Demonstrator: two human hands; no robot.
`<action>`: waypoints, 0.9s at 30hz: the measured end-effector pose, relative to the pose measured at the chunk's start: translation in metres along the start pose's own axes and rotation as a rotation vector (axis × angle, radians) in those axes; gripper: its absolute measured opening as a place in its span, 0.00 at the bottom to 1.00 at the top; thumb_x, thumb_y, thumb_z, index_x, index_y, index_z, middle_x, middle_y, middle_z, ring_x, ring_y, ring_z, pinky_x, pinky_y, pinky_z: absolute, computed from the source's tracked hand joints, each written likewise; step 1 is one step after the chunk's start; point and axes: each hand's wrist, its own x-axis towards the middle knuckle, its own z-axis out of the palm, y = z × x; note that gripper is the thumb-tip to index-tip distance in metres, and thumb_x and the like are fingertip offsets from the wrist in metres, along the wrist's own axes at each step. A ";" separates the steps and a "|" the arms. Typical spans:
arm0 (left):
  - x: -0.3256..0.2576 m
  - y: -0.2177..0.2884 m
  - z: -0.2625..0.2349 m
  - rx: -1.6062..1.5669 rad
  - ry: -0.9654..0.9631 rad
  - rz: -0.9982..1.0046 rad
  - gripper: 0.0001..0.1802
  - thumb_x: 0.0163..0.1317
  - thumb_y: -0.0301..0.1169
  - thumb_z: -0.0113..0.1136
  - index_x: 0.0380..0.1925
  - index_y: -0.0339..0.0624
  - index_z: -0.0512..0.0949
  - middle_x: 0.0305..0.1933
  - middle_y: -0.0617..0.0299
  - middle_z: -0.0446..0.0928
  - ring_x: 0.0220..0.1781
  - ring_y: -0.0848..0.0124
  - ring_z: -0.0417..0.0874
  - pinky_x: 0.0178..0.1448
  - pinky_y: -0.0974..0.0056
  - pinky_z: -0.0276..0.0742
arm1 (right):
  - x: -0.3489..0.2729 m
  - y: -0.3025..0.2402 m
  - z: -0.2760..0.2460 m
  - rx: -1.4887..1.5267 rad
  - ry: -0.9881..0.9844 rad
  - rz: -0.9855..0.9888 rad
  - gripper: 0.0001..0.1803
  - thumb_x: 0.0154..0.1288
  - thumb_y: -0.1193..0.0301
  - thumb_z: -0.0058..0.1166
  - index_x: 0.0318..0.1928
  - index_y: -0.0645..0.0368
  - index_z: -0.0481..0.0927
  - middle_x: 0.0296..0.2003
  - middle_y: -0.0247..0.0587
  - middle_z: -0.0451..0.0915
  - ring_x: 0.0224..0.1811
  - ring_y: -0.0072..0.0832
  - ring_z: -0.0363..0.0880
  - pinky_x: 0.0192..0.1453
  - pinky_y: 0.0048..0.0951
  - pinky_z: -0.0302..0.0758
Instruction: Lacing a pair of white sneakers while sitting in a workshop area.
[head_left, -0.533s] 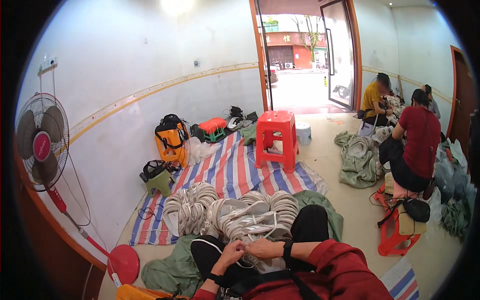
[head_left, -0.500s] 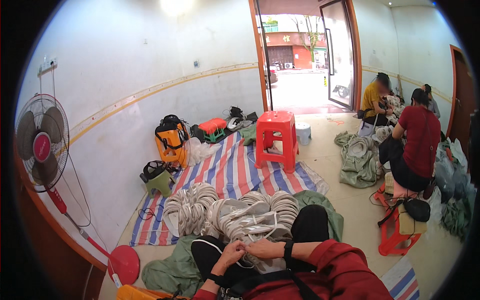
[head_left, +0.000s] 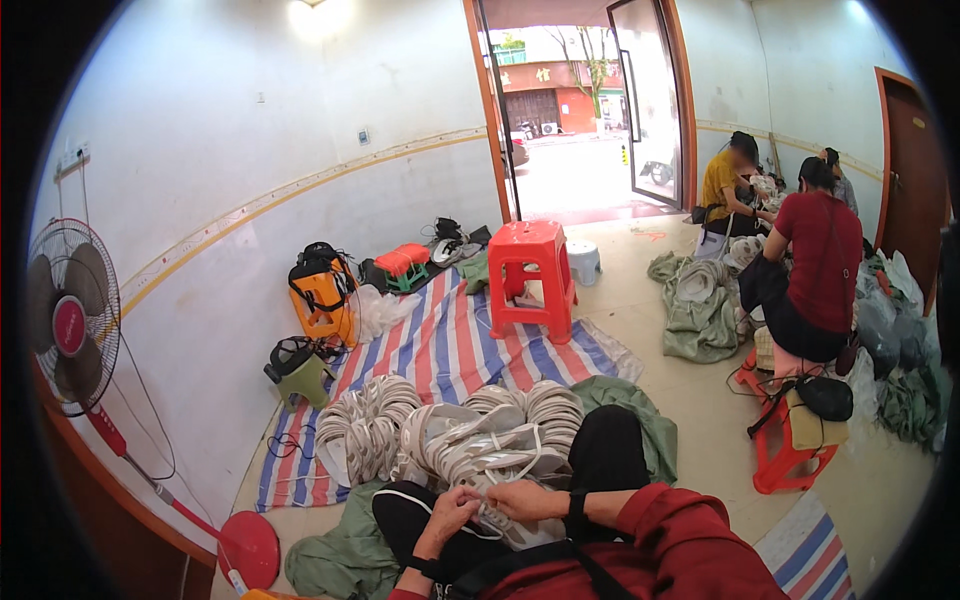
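Observation:
Over my lap my left hand (head_left: 452, 514) and my right hand (head_left: 527, 500) meet, both closed in a pinch. What lies between the fingertips is too small to make out. Right below them a light grey and white shoe upper (head_left: 520, 530) rests on my lap, partly covered by the hands. Just beyond is a heap of similar shoe uppers (head_left: 470, 440), with a pale lace or strap looping at its right side. More uppers stand nested in curved stacks, one stack (head_left: 365, 425) to the left and another (head_left: 550, 408) behind.
A striped sheet (head_left: 430, 345) covers the floor ahead, with a red stool (head_left: 530, 280) on it. Green sacks (head_left: 345, 550) lie around my legs. At left stands a fan (head_left: 75, 320). Co-workers (head_left: 815, 265) sit at right near a red stool (head_left: 790, 440) bearing bags.
The view has turned slightly right, so the room sits farther left in the picture. Both hands stay pinched together over the shoe upper, their tips now slightly farther apart.

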 end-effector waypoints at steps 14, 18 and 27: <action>-0.001 -0.003 0.008 0.587 0.070 0.240 0.13 0.51 0.31 0.59 0.38 0.41 0.79 0.29 0.55 0.80 0.32 0.63 0.83 0.40 0.63 0.78 | -0.035 -0.031 -0.010 -0.382 -0.154 -0.102 0.12 0.59 0.71 0.49 0.43 0.58 0.71 0.34 0.47 0.74 0.35 0.46 0.79 0.33 0.49 0.72; -0.002 -0.002 0.009 0.548 0.099 0.212 0.12 0.51 0.30 0.59 0.37 0.40 0.79 0.31 0.55 0.81 0.34 0.63 0.83 0.41 0.62 0.78 | -0.034 -0.011 0.002 -0.531 0.089 -0.299 0.09 0.57 0.71 0.50 0.40 0.56 0.72 0.35 0.43 0.74 0.44 0.40 0.77 0.44 0.47 0.71; -0.013 0.019 0.022 0.547 0.139 0.383 0.08 0.54 0.26 0.56 0.35 0.42 0.80 0.30 0.53 0.79 0.33 0.59 0.82 0.39 0.59 0.77 | -0.009 -0.003 -0.005 -0.392 -0.012 -0.440 0.11 0.53 0.69 0.53 0.38 0.56 0.73 0.31 0.42 0.75 0.39 0.42 0.75 0.48 0.42 0.66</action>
